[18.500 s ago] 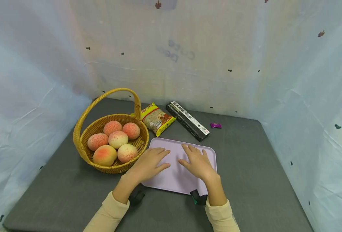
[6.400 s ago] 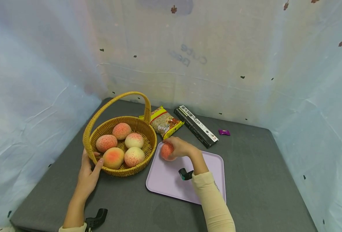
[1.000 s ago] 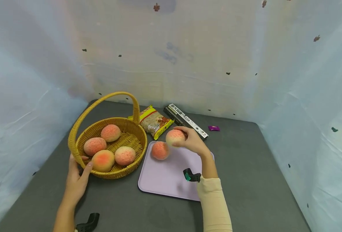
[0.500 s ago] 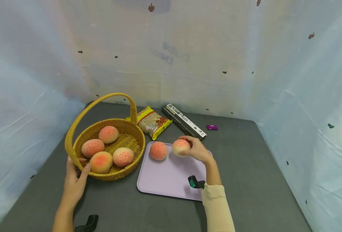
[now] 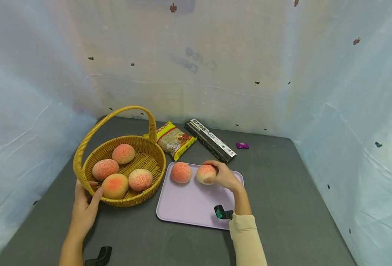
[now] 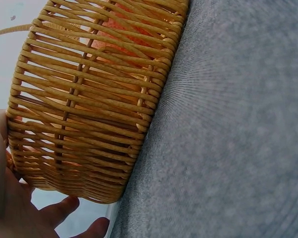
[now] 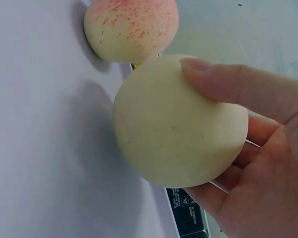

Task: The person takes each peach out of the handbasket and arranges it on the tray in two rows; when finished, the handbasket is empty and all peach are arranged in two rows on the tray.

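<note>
My left hand point(image 5: 84, 208) grips the near-left rim of a yellow wicker basket point(image 5: 132, 201), thumb over the rim. In the left wrist view, the basket's woven wall point(image 6: 89, 109) fills much of the picture, fingers at its lower side. Several peaches lie inside, among them an orange-yellow peach point(image 5: 115, 186). My right hand point(image 5: 225, 178) holds a pale peach with a red blush point(image 5: 204, 174) at the far part of a lilac tray point(image 5: 192, 207). Its pale side point(image 7: 174, 129) faces the right wrist camera, thumb on top. A redder peach point(image 5: 181, 173) sits just left of it on the tray.
Behind the tray lie a yellow food packet point(image 5: 176, 141) and a long black pasta box point(image 5: 209, 139). A small purple wrapped sweet point(image 5: 242, 145) lies farther right. Pale curtains point(image 5: 216, 55) enclose the grey table point(image 5: 282, 207) at the back and sides.
Two peaches have left the basket since the earliest frame; one rests on the tray. In the last second my right hand lowers the second beside it. My left hand keeps hold of the basket.
</note>
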The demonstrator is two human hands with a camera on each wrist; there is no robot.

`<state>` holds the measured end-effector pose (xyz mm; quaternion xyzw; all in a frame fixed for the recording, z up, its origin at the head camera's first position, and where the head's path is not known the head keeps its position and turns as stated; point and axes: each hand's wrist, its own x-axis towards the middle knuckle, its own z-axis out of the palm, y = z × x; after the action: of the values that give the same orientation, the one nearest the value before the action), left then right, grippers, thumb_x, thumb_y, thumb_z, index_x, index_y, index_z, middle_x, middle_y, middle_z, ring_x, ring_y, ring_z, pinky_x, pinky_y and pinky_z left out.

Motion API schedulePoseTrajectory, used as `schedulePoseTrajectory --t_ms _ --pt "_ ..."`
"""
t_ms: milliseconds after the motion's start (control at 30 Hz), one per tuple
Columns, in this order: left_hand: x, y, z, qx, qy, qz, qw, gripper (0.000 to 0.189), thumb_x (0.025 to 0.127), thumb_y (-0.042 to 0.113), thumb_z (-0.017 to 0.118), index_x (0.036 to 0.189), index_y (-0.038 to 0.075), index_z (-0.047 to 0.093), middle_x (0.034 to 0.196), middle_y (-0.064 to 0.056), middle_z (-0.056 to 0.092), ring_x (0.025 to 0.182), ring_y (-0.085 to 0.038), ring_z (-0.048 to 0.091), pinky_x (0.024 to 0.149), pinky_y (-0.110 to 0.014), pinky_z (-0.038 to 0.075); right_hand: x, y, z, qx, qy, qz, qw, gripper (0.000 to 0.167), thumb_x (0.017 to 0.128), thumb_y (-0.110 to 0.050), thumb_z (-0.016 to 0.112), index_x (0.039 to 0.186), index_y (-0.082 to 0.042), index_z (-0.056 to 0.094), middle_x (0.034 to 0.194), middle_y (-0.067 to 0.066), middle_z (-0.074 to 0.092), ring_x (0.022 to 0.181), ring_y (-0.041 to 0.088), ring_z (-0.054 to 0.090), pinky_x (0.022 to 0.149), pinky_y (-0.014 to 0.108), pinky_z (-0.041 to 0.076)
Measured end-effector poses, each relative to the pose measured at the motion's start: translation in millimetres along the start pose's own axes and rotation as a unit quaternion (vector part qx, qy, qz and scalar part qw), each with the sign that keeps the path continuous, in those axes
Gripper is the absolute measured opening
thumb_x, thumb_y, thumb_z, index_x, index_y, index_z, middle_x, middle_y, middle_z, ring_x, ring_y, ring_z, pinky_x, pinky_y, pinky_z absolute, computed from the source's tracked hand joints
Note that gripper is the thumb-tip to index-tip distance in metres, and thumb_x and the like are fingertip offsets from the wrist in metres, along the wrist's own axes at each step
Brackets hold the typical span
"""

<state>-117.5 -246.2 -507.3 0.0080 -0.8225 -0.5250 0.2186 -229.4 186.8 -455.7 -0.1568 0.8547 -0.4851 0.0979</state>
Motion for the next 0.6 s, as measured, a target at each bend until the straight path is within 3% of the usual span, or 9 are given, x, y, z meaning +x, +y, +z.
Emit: schedulePoseTrajectory --t_ms 200,433,600 --pt "0.0 -0.5 0.1 0.004 0.000 -0.001 1.0000 0.051 0.103 0.009 0.051 0.148 0.002 0.028 0.127 -0.012 0.042 0.115 -0.004 0.039 0.082 -0.017 0.032 -10.4 -23.9 -2.5 0.003 -0.014 -0.005 0.9999 0.059 0.076 0.006 0.079 0.130 0.009 0.057 0.126 0.025 0.060 0.111 0.034 0.056 0.094 0.044 0.045" --pt "-0.2 -1.6 0.1 0.007 -0.001 -0.003 1.0000 0.055 0.103 0.009 0.051 0.152 0.006 0.025 0.127 -0.010 0.041 0.115 -0.005 0.039 0.082 -0.018 0.032 0.4 9.0 6.0 0.004 -0.012 -0.013 0.9998 0.064 0.075 0.003 0.082 0.134 0.005 0.056 0.128 0.021 0.060 0.114 0.032 0.055 0.096 0.044 0.043" --pt "0.2 -1.7 -0.1 0.009 0.000 -0.005 0.9999 0.054 0.103 0.008 0.052 0.150 0.005 0.027 0.128 -0.011 0.042 0.114 -0.005 0.039 0.081 -0.017 0.033 1.2 16.7 6.4 0.008 -0.029 -0.022 0.9993 0.064 0.076 -0.001 0.082 0.135 -0.001 0.056 0.129 0.015 0.059 0.115 0.027 0.054 0.097 0.043 0.043"
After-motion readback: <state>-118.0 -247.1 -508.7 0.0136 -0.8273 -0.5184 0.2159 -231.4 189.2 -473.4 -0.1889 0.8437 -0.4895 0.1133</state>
